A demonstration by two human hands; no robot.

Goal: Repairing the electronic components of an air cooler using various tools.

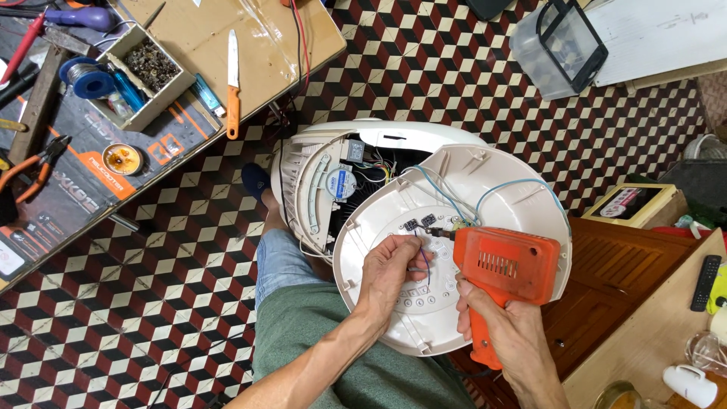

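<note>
Over on the far left, the low surface [68,189] carries a clutter of tools: orange-handled pliers [34,170], a small round tin [122,159], a box of small dark parts [148,72], and an orange-handled knife [232,83] lying on a sheet of cardboard. Moving right, the opened cream appliance body [318,182] rests on the person's lap above the patterned tile floor, its motor and wiring exposed. Tilted against it is the round cream cover panel [454,257], inside face up, with thin blue wires [522,185] looping across it. The left hand [394,269] is closed in a pinch on a fine purple wire [424,261] near the panel's middle. Just right of it, the right hand [503,318] is wrapped tight around the handle of an orange soldering gun [503,265], its tip close to the small dark parts on the panel. The panel looks like light, stiff plastic, best steadied by its rim; the wires seem soft and easily torn at their joints, so they want a gentle grip close to the ends. On the far right a wooden surface [651,326] holds a black remote [706,282].
</note>
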